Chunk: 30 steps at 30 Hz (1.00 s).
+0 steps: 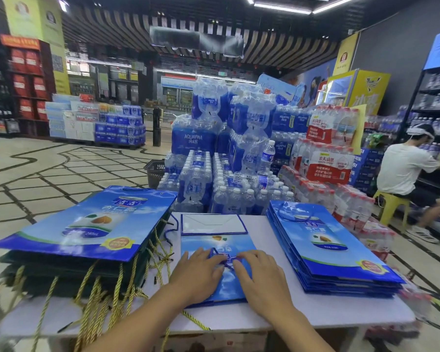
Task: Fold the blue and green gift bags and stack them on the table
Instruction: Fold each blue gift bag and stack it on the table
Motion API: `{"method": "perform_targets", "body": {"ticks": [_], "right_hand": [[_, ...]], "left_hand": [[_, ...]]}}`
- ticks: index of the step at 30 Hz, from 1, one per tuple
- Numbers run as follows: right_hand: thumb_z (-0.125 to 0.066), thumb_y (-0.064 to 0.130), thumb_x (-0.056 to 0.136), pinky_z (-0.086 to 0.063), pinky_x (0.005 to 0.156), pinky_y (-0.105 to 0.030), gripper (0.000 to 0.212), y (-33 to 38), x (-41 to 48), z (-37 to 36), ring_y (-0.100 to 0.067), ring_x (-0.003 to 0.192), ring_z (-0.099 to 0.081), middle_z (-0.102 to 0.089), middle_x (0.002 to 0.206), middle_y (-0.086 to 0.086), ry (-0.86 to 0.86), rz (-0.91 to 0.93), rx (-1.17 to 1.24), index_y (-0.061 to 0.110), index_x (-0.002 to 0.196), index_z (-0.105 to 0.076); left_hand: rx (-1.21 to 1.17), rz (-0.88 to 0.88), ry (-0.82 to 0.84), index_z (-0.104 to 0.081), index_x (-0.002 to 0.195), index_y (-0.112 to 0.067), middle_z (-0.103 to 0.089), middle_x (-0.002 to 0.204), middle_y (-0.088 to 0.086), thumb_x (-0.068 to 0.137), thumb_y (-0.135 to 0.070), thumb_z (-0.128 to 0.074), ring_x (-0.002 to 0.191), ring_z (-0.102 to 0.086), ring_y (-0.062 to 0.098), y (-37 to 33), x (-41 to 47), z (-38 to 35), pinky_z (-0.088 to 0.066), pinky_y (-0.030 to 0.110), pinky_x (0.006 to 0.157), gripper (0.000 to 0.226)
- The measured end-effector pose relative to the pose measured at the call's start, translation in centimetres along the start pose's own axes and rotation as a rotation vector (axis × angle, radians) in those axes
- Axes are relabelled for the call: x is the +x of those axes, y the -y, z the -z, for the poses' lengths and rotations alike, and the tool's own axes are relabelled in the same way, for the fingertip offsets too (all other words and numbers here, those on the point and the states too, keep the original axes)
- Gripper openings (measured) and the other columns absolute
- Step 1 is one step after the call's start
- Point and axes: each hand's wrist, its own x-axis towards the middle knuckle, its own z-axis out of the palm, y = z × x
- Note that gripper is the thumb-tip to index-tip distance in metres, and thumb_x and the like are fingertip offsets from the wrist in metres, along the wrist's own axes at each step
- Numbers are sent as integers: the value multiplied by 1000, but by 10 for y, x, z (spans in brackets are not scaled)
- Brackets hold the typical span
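A flattened blue gift bag [215,242] lies in the middle of the white table [328,311], its bottom flap folded over at the far end. My left hand [200,273] and my right hand [261,278] press flat on the bag's near half, fingers by its blue cord handle [222,260]. To the right sits a neat stack of folded blue bags [330,252]. On the left, one blue bag [87,224] lies on top of a pile of dark green bags [69,273] with gold cord handles hanging off the table edge.
Shrink-wrapped packs of water bottles [229,158] are stacked just behind the table. A person in a white shirt [404,171] sits on a yellow stool at the right by shelves. Tiled floor opens to the left. A dark shopping basket [155,171] stands behind the table.
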Motion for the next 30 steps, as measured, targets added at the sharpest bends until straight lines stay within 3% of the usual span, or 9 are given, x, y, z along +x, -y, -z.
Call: {"method": "perform_targets", "body": {"ticks": [2,4,12,15,18,21,26,28,30], "right_hand": [[-28,66,102,-30,114,-38,60,2,6,0,-16,145,-32,-39,155,10,144,-74,-66,37,154,-35],[-26,68,100,-27,118,-43,71,2,8,-3,-22,148,-28,-33,162,0,209,-148,-128,30,161,-22],[-30,74,95,-33,107,-46,83,8,5,7,-33,139,-37,-43,152,-13,227,-268,-264,23,160,-22],[-42,61,97,-43,99,-43,68,-2,9,19,-31,129,-48,-50,145,-8,215,-308,-24,28,156,-32],[-54,25,98,-51,75,-33,57,-8,16,40,-14,99,-61,-56,134,0,196,-382,487,29,153,-37],[-53,-1,93,-50,70,-27,65,-4,20,64,-10,100,-62,-58,137,-3,75,-402,829,26,150,-43],[-63,1,83,-57,85,-38,59,24,34,113,-23,108,-69,-68,129,-6,-99,-261,1132,20,138,-57],[-71,9,81,-57,87,-28,56,41,35,132,-11,104,-72,-72,120,-3,-124,-133,1078,18,135,-61],[-69,7,91,-58,82,-20,40,59,32,143,-4,91,-74,-76,110,0,-125,-13,978,15,129,-64]], "left_hand": [[-25,-9,-18,-31,155,-43,-34,162,-3,109,-47,-22,154,-21,22,-3,-5,-2,-15,53,125,47],[-54,-5,-38,-29,157,-42,-31,165,-5,110,-46,-23,157,-15,20,-4,-9,-2,-8,51,127,48],[-84,82,-155,-37,154,-39,-38,159,-6,106,-39,-33,150,-27,18,-13,-18,0,-11,57,125,48],[-79,82,-154,-39,153,-36,-41,157,-5,106,-40,-32,149,-29,20,-11,-18,-3,-15,57,124,48],[-94,67,-199,-38,154,-36,-43,156,-6,107,-44,-30,146,-34,21,-9,-17,-1,-24,54,121,48],[-137,79,-254,-34,154,-42,-44,155,-6,107,-52,-28,142,-40,22,-13,-16,4,-34,50,115,49],[-619,-32,-298,-34,156,-44,-47,154,-13,106,-58,-31,142,-44,14,-35,-5,30,-42,41,113,51],[-937,-29,-258,-42,149,-48,-51,148,-17,108,-56,-33,138,-50,13,-57,-7,51,-40,40,115,42],[-1321,61,-154,-52,136,-51,-61,140,-8,104,-66,-29,125,-62,22,-75,-16,74,-46,51,110,42]]}}
